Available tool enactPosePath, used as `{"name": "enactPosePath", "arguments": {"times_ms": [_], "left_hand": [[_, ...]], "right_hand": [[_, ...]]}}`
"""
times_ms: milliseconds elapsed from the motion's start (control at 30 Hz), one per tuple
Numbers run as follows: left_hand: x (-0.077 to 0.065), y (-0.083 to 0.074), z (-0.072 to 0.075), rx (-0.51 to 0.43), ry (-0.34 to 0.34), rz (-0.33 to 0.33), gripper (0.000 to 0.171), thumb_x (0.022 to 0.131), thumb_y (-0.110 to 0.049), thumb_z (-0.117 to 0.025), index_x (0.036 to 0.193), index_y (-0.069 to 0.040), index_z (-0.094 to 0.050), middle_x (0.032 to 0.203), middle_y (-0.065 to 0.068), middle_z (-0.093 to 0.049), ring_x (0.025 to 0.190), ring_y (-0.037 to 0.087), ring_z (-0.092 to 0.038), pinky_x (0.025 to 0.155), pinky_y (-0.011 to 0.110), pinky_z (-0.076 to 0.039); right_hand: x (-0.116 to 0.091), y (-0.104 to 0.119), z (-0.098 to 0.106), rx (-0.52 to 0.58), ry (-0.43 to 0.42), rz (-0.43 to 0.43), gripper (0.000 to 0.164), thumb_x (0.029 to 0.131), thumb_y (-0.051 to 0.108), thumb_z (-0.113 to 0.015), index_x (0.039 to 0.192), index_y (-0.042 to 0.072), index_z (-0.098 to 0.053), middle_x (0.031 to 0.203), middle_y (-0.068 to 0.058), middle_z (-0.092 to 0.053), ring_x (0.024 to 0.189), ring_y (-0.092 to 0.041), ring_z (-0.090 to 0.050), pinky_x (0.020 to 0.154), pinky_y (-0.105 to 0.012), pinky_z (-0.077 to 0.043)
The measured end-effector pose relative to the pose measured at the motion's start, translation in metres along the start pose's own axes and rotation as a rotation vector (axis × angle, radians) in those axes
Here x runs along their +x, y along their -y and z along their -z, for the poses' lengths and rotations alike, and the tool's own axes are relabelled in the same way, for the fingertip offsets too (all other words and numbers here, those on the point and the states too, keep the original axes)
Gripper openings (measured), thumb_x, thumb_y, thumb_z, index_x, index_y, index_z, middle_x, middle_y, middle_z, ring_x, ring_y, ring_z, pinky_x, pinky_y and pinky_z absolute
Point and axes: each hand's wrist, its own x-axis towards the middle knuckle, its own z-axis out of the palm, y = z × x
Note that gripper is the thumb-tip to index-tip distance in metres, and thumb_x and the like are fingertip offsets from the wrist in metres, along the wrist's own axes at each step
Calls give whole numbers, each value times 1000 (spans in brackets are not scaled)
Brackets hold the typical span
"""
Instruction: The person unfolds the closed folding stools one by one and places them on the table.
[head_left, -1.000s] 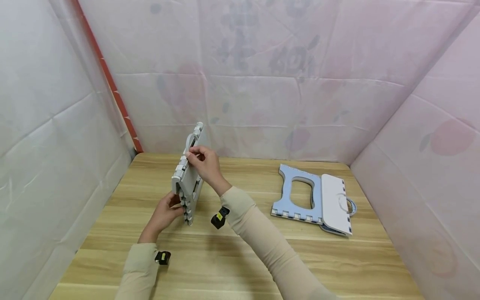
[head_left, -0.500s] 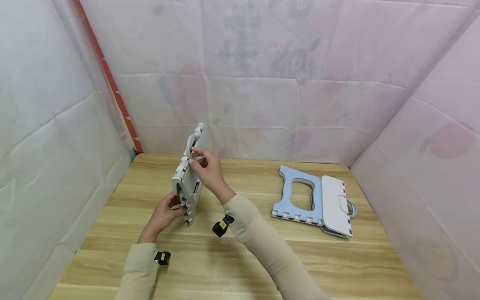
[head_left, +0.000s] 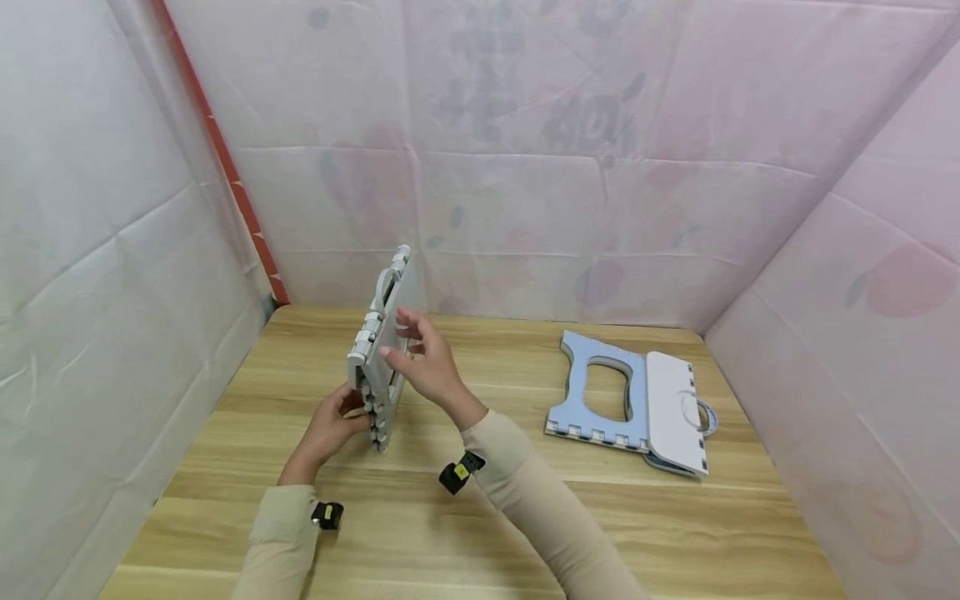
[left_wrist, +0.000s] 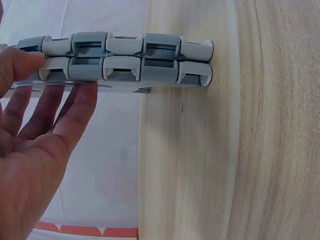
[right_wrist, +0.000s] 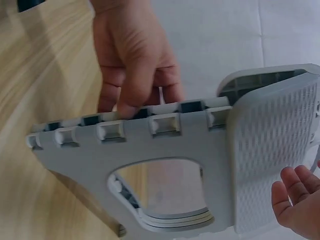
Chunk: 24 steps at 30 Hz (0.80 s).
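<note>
A folded grey-and-white step stool point(head_left: 375, 367) stands on edge at the left of the table, its seat part uppermost and a loop handle point(head_left: 381, 287) on top. My left hand point(head_left: 330, 429) grips the hinged side of the legs, thumb on one face and fingers on the other, as the left wrist view of the hinges point(left_wrist: 125, 70) shows. The right hand point(head_left: 431, 358) is beside the textured seat panel point(right_wrist: 270, 150), fingers spread and holding nothing. An oval opening shows in the leg panel point(right_wrist: 217, 172) in the right wrist view.
A second folded stool, blue and white point(head_left: 637, 392), lies flat on the right of the wooden table point(head_left: 495, 533). Pale plastic sheeting point(head_left: 510, 200) forms walls at the back and both sides, with a red strip point(head_left: 240, 200) in the left corner.
My right hand has let go of the stool's top edge by the handle and moved right and down, its fingers spreading. The left hand and the stool have hardly moved.
</note>
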Motion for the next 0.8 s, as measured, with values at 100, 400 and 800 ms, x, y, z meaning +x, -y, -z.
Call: {"name": "enactPosePath", "arguments": {"times_ms": [100,400,800], "left_hand": [[-3,-8,-1,8,-1,-10,52,79,11,-61,129,6,-46,118,26,-53,111,39,-48,90,46,-44],[7,25,2,-25,-11,3,55,79,9,-64,131,2,-46,119,24,-53,112,37,-48,90,45,-43],[7,31,4,-16,-14,-22,49,80,5,-64,126,2,-48,118,22,-54,111,34,-49,90,44,-44]], "right_hand": [[-4,-5,0,9,4,-30,58,85,4,-62,135,-11,-35,130,-26,-44,114,-42,-45,90,-50,-39],[-16,-17,-4,26,9,-81,62,82,6,-65,134,-10,-35,130,-28,-43,114,-43,-44,91,-56,-36],[-30,-39,-14,29,30,-140,69,79,7,-69,136,-7,-34,131,-23,-44,113,-35,-45,89,-48,-37]]}}
